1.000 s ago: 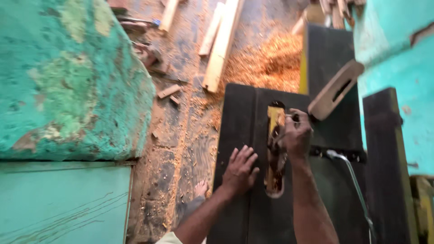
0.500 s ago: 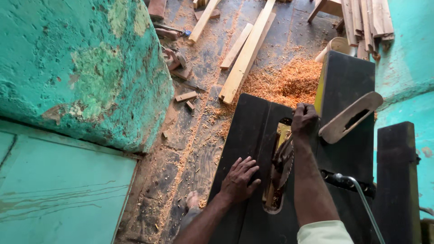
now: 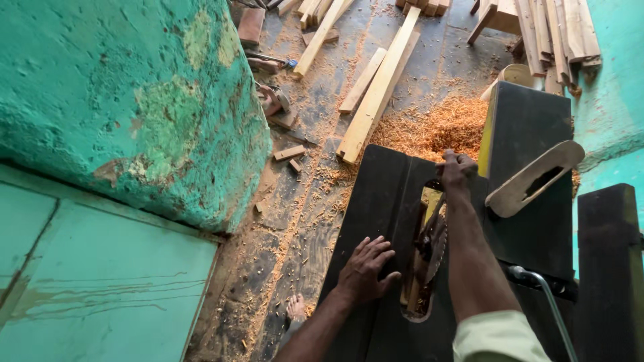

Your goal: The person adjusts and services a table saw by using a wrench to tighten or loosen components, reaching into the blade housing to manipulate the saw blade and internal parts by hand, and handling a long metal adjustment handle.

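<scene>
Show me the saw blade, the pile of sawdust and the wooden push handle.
saw blade point(image 3: 435, 247), head view, on its toothed rim.
pile of sawdust point(image 3: 436, 127), head view, on its middle.
wooden push handle point(image 3: 516, 191), head view, on its lower flat face.

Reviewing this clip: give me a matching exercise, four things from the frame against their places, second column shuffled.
1 left hand
2 right hand
3 sawdust pile
4 long plank

a heaped on the floor beyond the table
b at the far end of the blade slot
c lying on the floor, pointing away
d flat on the black table, left of the slot

Pairs: 1-d, 2-b, 3-a, 4-c
</scene>
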